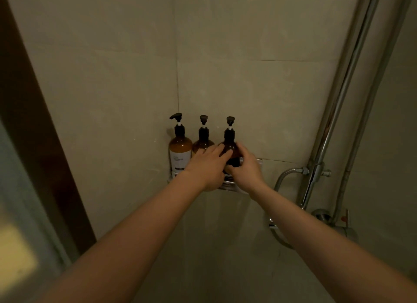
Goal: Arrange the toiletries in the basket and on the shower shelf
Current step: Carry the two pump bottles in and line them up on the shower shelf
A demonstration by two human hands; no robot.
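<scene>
Both hands are on the right-hand bottle (230, 144), the last of 3 amber pump bottles lined up on the corner shower shelf (228, 185). The left hand (208, 167) lies across its front with fingers spread flat on the shoulder, and the right hand (244, 167) curls round its right side, thumb in front. So it is cupped from both sides, neither hand fully closed, bottle standing upright on the shelf, close beside the middle bottle (203, 142).

These look like hard-sided bottles, plastic or glass (cannot tell which in this dim light), probably weighty if full and likely slick in a shower. Best hold, I judge, is round the broad body below the shoulder; the thin pump neck would wobble and could press down.

The left bottle (180, 148) shows a white label, text too small to read. The hands cover the lower half of the right and middle bottles, so any labels there are hidden, and whether the bases sit flat cannot be seen. Most of the shelf is masked too. No basket in view. The metal shower pipe (338, 99) runs up at right.
</scene>
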